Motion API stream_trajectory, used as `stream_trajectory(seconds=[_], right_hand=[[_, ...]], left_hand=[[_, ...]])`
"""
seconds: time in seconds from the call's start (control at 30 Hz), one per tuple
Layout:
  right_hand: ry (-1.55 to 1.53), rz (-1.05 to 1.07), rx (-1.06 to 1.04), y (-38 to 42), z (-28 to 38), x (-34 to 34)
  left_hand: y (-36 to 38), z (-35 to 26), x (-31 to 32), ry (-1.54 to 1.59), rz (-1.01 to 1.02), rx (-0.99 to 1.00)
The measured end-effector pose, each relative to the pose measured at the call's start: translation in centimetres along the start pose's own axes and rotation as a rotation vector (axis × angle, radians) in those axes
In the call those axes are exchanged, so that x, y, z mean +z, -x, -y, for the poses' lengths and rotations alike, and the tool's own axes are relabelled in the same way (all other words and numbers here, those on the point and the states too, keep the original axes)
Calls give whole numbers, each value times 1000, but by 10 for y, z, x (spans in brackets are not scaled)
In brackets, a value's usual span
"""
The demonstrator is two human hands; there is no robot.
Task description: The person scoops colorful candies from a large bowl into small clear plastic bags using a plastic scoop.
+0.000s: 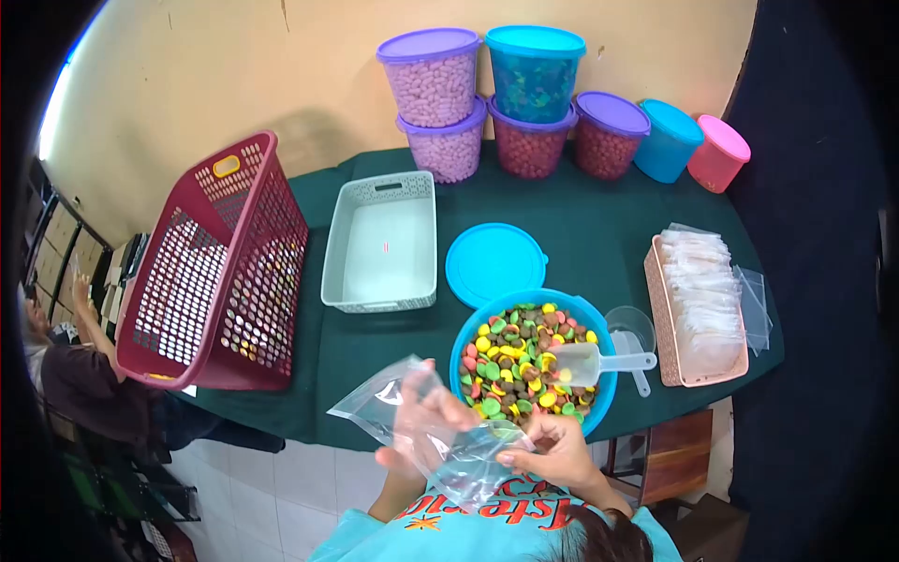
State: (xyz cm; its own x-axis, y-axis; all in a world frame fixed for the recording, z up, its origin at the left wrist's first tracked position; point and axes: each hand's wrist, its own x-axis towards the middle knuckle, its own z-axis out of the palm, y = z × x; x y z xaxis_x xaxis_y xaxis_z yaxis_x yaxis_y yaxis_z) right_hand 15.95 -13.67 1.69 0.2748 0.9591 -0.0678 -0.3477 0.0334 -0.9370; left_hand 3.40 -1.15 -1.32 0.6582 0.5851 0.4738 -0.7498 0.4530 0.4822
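A clear plastic bag [373, 401] spans the space between my hands, just in front of the blue tub [456, 375]. My right hand [564, 451] pinches the bag's edge at its right end between thumb and fingers. Spread fingers show on my left hand [429, 417], which lies against the bag and is partly seen through the film. Small round sweets [510, 354] in brown, green, yellow and pink fill the tub. On top of them rests a clear scoop [582, 363], its handle over the right rim.
A blue lid [496, 264] and grey basket [339, 253] lie behind the tub. Clear bags [698, 290] fill a pink basket [661, 342]. A second clear scoop [632, 323] sits beside the tub. A maroon basket [253, 272] stands left, lidded tubs [534, 84] at back. A person [94, 379] is far left.
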Motion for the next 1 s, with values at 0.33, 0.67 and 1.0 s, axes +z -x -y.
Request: stream_trajectory(seconds=[0.33,0.67,1.0], right_hand=[[-66,-206,-41,-17,21,-31],[186,-92,67,-54,44,-9],[72,-66,79,-61,29,-50]], left_hand=[[-48,-44,-50,-1001,-561,403],[-81,-32,1,-1260,613,-29],[-86,-21,9,-1461,652,-360]])
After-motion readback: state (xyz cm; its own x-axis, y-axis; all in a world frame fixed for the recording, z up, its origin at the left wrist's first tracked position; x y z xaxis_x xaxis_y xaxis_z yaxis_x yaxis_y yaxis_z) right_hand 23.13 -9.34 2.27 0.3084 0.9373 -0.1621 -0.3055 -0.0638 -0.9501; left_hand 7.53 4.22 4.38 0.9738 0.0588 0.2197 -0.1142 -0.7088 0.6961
